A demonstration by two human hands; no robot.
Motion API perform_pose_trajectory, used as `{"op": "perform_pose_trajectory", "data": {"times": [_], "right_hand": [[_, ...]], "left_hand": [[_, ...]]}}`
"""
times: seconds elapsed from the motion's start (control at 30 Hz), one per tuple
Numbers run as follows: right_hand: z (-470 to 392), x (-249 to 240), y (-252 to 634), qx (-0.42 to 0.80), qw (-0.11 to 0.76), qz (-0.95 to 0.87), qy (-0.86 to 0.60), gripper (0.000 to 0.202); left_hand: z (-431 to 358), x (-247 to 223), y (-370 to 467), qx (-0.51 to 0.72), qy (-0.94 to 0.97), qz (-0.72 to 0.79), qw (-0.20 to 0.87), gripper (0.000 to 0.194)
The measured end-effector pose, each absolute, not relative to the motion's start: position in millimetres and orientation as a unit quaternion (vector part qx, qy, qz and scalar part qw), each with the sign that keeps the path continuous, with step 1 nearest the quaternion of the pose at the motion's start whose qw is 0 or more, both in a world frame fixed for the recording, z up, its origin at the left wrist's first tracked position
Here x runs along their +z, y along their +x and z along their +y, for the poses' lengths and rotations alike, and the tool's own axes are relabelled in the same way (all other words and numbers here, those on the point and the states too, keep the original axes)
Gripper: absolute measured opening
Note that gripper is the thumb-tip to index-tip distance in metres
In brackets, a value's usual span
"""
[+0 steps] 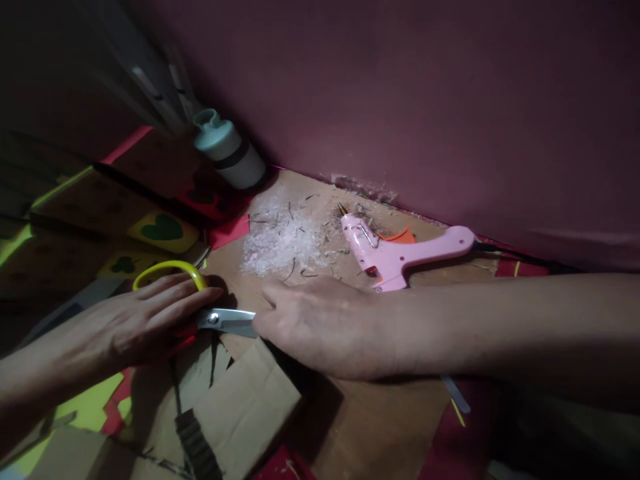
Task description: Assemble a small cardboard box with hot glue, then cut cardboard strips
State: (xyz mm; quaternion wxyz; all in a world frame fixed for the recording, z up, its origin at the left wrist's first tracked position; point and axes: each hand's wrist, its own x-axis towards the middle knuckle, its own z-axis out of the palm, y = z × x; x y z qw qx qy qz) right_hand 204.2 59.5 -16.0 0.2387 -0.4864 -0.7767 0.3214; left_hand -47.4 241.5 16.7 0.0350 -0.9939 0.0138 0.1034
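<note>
A pair of scissors (230, 321) with yellow and red handles lies sideways over the table, blades pointing right. My left hand (145, 313) is closed around its handles. The blade tips reach my right hand (320, 327), which is curled closed with its fingers mostly hidden beneath it. What it grips, if anything, I cannot make out. Just below the blades is a folded brown cardboard piece (250, 407), its upper corner close to my right fingers. A pink hot glue gun (390, 253) lies behind my right wrist, nozzle toward the upper left.
Clear, stringy scraps (283, 233) and dark bits are strewn on the brown tabletop (380, 427). A pale blue-green bottle (233, 153) stands by the purple wall (425, 100). Boxes with a yellow leaf card (163, 230) are at left. Yellow paper (85, 403) lies at lower left.
</note>
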Motion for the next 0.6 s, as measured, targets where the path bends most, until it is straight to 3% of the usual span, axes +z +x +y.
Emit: {"op": "perform_pose_trajectory", "data": {"times": [0.27,0.6], "right_hand": [[60.8,-10.4,206.3,0.374,0.236,-0.767,-0.464,0.021],[64.1,-15.2,203.9,0.287,0.205,-0.832,-0.428,0.019]], "left_hand": [[235.4,13.6,-34.4,0.096,-0.991,0.057,0.074,0.062],[239.1,7.3,-48.7,0.095,-0.987,0.057,0.116,0.059]]}}
